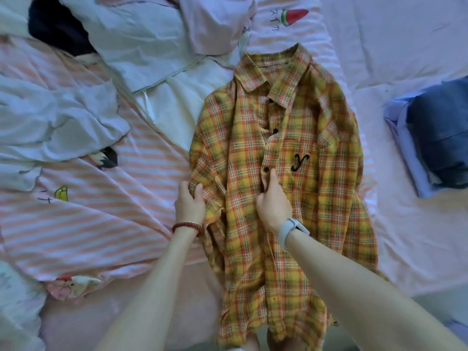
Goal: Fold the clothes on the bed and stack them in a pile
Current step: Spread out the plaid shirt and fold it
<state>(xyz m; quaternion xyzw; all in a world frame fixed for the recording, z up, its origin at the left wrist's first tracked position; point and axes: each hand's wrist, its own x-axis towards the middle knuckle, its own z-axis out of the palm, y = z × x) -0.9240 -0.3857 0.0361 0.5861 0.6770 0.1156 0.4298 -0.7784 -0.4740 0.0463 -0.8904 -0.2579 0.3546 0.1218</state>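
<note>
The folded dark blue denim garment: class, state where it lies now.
In the head view, the folded dark blue denim garment lies at the right edge, atop a folded light blue cloth, right of the yellow-orange plaid shirt.

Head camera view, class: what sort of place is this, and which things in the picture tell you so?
Most likely a bedroom in a home. The plaid shirt lies spread on a bed with a pink sheet, a pink striped quilt lies rumpled beside it, and folded blue clothes sit stacked at the right.
</note>
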